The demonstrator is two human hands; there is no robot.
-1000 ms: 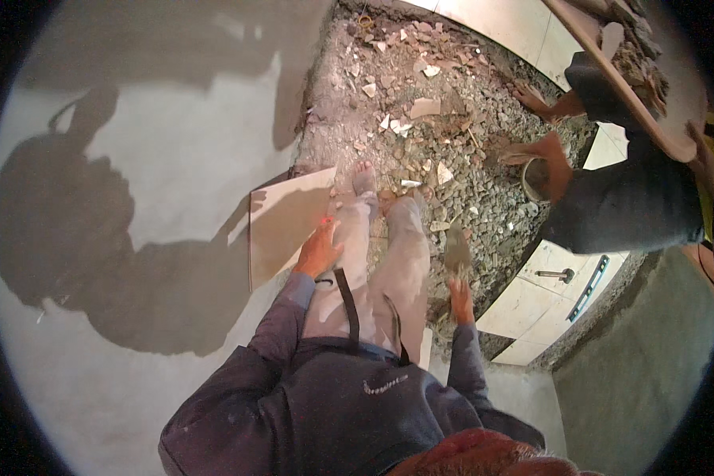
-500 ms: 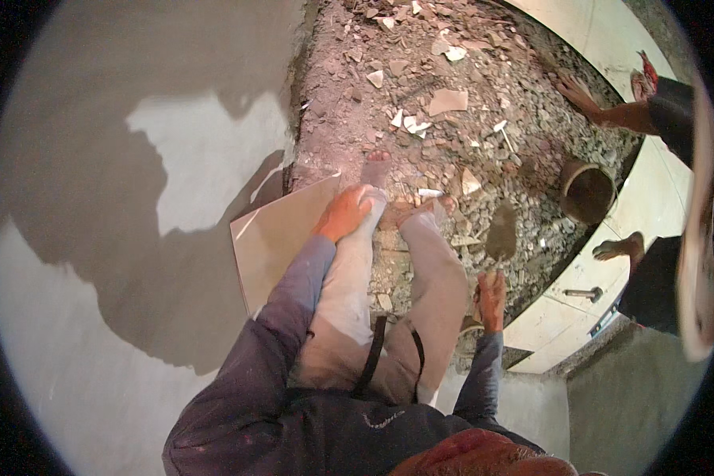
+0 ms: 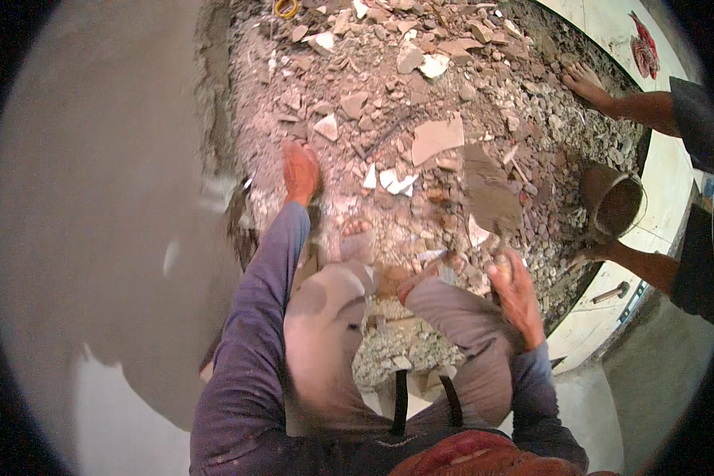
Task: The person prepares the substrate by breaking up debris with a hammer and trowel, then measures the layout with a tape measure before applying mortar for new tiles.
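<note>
Grey trowel | right hand: gripping it | left hand: grip unclear | shirt mark illegible

This place looks like a building site, with a floor that is not finished. The ground is covered with rubble, and among it lie broken flat pieces, probably of tile. At the right runs a strip of pale tiles, on which lie a hammer and a spirit level. A bucket, a trowel and a plain grey surface, similar to cement, also show it.
</note>
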